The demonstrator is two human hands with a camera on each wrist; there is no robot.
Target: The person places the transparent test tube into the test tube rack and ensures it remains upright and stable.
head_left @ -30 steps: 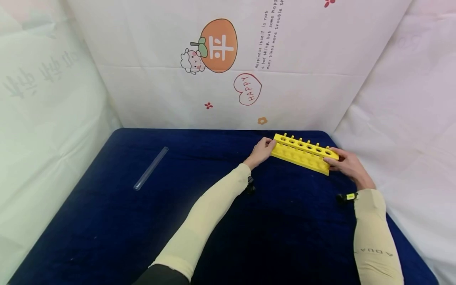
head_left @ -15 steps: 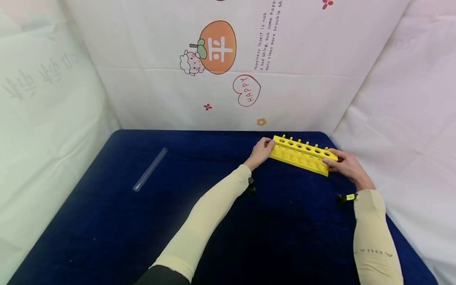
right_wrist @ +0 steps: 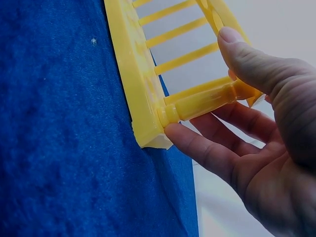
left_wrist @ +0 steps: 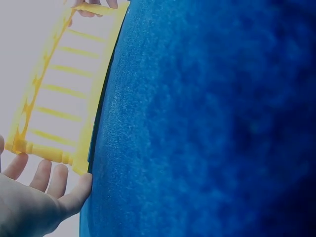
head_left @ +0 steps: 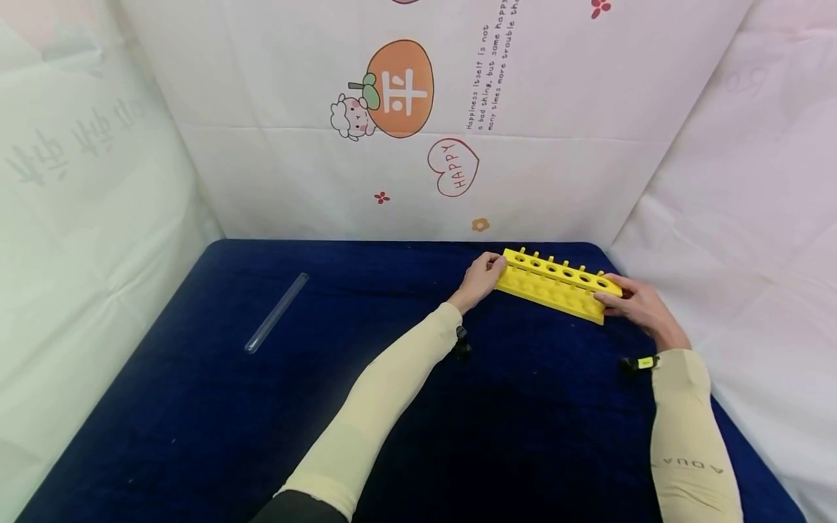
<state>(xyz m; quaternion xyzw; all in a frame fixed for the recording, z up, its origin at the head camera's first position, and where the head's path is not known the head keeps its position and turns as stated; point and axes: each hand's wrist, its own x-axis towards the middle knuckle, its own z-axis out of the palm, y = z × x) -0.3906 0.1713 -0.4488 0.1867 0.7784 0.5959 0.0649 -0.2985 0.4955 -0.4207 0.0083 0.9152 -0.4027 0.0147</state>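
A yellow test tube rack (head_left: pixel 551 289) stands upright at the far right of the table, set at a slant, its base against the blue cloth. Several round holes run along its top bar, with no tubes in them. My left hand (head_left: pixel 479 282) holds the rack's left end; in the left wrist view, its fingertips touch the end post (left_wrist: pixel 49 152). At the other end my right hand (head_left: pixel 644 306) grips the rack, thumb on the top bar and fingers around the right post (right_wrist: pixel 205 102). A clear test tube (head_left: pixel 277 314) lies on the left side of the table.
Dark blue cloth (head_left: pixel 248 436) covers the table. A white printed sheet (head_left: pixel 288 181) hangs right behind its back edge, and white sheets rise along the left (head_left: pixel 98 240) and right (head_left: pixel 752 276) sides. The rack is near the back right corner.
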